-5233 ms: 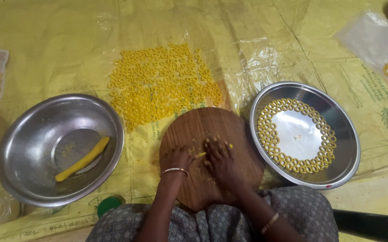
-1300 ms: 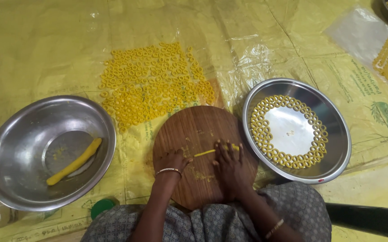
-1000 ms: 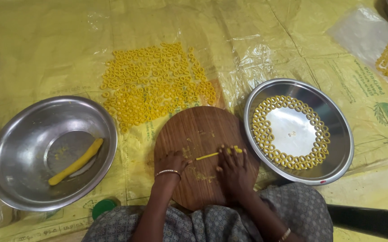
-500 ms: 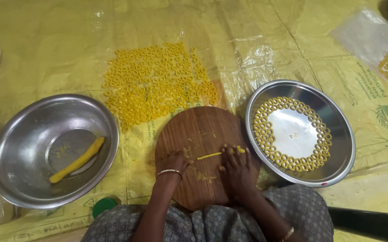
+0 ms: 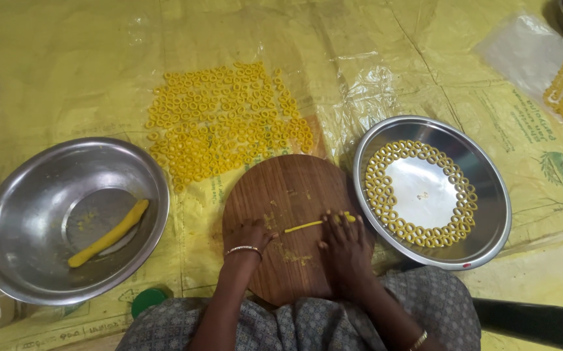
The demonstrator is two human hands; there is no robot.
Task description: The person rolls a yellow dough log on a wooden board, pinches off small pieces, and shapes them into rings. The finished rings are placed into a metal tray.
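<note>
A round wooden board [image 5: 291, 188] lies on the yellow sheet in front of me. On it a thin yellow dough strand [image 5: 304, 226] stretches sideways. My right hand [image 5: 345, 250] lies flat with its fingers over the strand's right end. My left hand [image 5: 250, 235], with a bangle at the wrist, rests loosely curled on the board just left of the strand and holds nothing that I can see. Dough crumbs dot the board.
A steel plate [image 5: 486, 195] at the right holds yellow dough rings around its rim. A steel bowl [image 5: 27, 188] at the left holds a thick dough roll [image 5: 109, 233]. Many dough rings [image 5: 223, 123] lie spread on the yellow plastic sheet [image 5: 67, 65]. A green lid [image 5: 148, 300] sits near my knee.
Over the last seconds my right hand has slid to the right along the board and the dough strand under it has grown longer. My left hand has stayed beside it.
</note>
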